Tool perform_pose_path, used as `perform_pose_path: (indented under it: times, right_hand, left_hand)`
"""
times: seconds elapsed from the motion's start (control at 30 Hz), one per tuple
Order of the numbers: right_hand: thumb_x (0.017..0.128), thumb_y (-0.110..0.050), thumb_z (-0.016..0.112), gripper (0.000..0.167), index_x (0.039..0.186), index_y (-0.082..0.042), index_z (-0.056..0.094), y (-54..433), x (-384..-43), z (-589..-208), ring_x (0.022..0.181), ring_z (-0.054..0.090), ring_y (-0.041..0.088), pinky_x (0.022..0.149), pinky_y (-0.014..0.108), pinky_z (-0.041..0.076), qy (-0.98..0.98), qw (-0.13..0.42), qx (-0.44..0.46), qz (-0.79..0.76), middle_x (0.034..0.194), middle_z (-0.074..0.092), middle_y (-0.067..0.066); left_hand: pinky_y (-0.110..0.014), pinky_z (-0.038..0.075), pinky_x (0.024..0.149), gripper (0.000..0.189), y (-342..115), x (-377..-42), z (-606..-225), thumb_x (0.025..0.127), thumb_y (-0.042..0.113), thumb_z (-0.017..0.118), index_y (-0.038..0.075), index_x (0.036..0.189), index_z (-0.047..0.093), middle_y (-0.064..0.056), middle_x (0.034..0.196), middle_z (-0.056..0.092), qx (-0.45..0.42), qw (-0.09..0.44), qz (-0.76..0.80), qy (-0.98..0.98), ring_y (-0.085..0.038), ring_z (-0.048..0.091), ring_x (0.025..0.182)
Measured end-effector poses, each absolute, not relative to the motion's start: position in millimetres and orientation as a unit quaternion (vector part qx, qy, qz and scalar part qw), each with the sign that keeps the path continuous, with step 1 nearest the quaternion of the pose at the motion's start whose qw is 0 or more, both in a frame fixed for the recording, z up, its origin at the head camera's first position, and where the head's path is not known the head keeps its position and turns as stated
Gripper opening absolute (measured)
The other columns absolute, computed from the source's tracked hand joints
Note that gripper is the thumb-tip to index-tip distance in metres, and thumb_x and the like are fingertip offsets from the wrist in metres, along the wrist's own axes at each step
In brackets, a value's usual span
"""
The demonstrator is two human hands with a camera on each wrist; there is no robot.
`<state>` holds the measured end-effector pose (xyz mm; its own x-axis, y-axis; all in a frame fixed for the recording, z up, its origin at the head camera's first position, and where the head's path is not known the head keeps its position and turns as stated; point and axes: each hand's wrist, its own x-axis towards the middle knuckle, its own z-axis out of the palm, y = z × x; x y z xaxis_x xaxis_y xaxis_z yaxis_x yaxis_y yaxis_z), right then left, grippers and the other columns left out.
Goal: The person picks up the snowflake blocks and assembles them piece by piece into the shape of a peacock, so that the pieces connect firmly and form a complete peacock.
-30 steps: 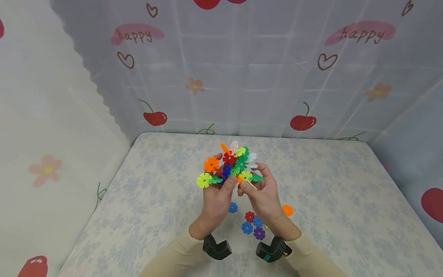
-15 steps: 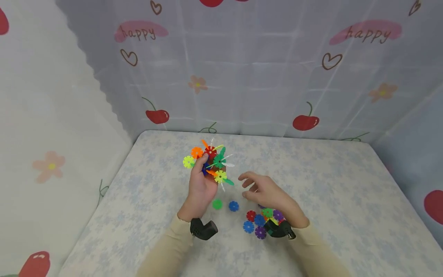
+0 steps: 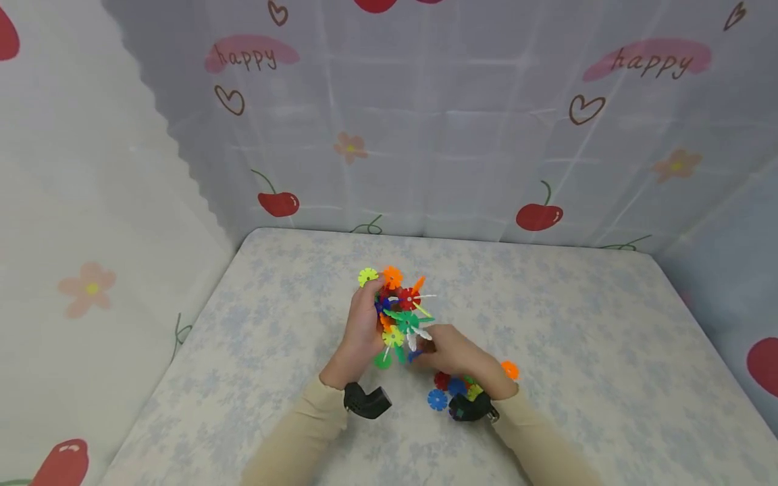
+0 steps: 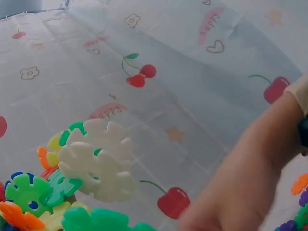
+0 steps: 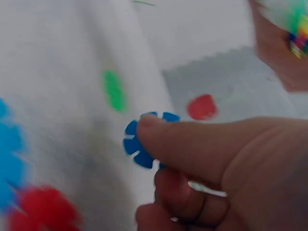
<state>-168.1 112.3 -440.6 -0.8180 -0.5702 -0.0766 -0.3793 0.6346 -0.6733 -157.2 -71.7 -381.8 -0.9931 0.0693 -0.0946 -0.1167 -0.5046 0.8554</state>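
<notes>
My left hand (image 3: 362,327) holds up a cluster of joined, notched plastic flower discs (image 3: 408,322) in green, red, orange, yellow, white and dark blue. Large white discs (image 4: 113,183) stand out from it in the left wrist view. Just right of the cluster, my right hand (image 3: 452,351) pinches one blue flower disc (image 5: 142,158) between thumb and fingers, its notched edge poking out past the thumb tip. Below the cluster a loose green disc (image 3: 382,361) lies on the table.
Several loose discs, among them a blue one (image 3: 437,399) and a red one (image 3: 442,381), lie on the table under the right forearm. An orange disc (image 3: 510,370) lies to its right. A patterned curtain (image 3: 419,135) surrounds the table (image 3: 292,283).
The right hand let go of the cluster, moved off and down, and now has the blue disc from the table. The left hand swung the cluster left, then back right and lower, turning it.
</notes>
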Motion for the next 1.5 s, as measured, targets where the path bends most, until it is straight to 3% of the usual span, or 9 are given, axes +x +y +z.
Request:
perform_pose_path:
  times: [0.13,0.3,0.47,0.63,0.77,0.97,1.5]
  right_hand:
    - [0.099,-0.007,0.062,0.011,0.098,-0.002,0.072,141.7,-174.0,-415.8,0.06,0.053,0.009,0.058,0.021,0.046,0.869,0.057,-0.212,-0.444,0.073,0.062,0.009]
    - [0.104,-0.004,0.053,0.019,0.109,0.007,0.067,164.0,-166.3,-383.7,0.077,0.069,0.014,0.078,0.019,0.058,0.823,-0.009,-0.218,-0.524,0.089,0.067,0.018]
    - [0.105,-0.003,0.052,0.015,0.106,0.0,0.067,165.8,-155.2,-366.4,0.079,0.067,0.019,0.079,0.023,0.059,0.824,0.012,-0.292,-0.485,0.086,0.066,0.006]
    - [0.104,-0.006,0.054,0.013,0.103,-0.009,0.067,162.4,-149.1,-359.4,0.078,0.061,0.011,0.075,0.026,0.057,0.852,0.009,-0.303,-0.427,0.084,0.064,-0.002]
    - [0.103,-0.005,0.055,0.013,0.102,-0.009,0.066,162.3,-148.2,-358.6,0.076,0.058,0.007,0.073,0.025,0.056,0.862,-0.001,-0.299,-0.41,0.082,0.063,-0.002]
    - [0.105,-0.007,0.052,0.013,0.102,-0.011,0.065,164.0,-149.3,-360.4,0.074,0.057,0.005,0.074,0.026,0.055,0.854,0.055,-0.321,-0.407,0.08,0.06,-0.005]
    - [0.104,-0.005,0.054,0.014,0.103,-0.009,0.067,169.3,-150.8,-361.4,0.074,0.057,0.004,0.075,0.026,0.056,0.844,0.054,-0.344,-0.407,0.079,0.063,-0.006]
  left_hand:
    - [-0.023,0.057,0.077,0.017,-67.8,-154.6,-384.1,0.105,0.022,0.046,0.011,0.094,0.052,0.002,0.084,0.056,-0.001,0.084,0.828,0.554,-0.012,0.06,0.081]
    - [-0.02,0.057,0.072,0.015,-63.0,-151.8,-386.9,0.103,0.016,0.048,0.006,0.096,0.056,0.003,0.079,0.057,0.049,0.142,0.775,0.614,-0.009,0.061,0.074]
    - [-0.02,0.055,0.066,0.019,-60.2,-151.0,-389.9,0.104,0.016,0.048,0.003,0.094,0.057,0.002,0.077,0.057,0.116,0.201,0.721,0.653,-0.01,0.058,0.068]
    - [-0.02,0.051,0.062,0.021,-60.9,-149.7,-390.5,0.103,0.015,0.048,0.004,0.088,0.057,0.002,0.076,0.056,0.14,0.211,0.699,0.668,-0.01,0.054,0.062]
    - [-0.02,0.051,0.058,0.021,-61.0,-149.7,-390.9,0.102,0.015,0.05,0.007,0.082,0.054,0.003,0.069,0.052,0.154,0.234,0.689,0.669,-0.008,0.055,0.056]
    - [-0.02,0.054,0.056,0.027,-58.7,-150.3,-393.2,0.101,0.013,0.05,0.01,0.075,0.05,0.007,0.061,0.051,0.179,0.28,0.689,0.644,-0.006,0.06,0.054]
    - [-0.023,0.057,0.055,0.03,-61.6,-152.9,-393.1,0.1,0.013,0.05,0.012,0.071,0.048,0.006,0.059,0.048,0.164,0.311,0.708,0.613,-0.009,0.062,0.052]
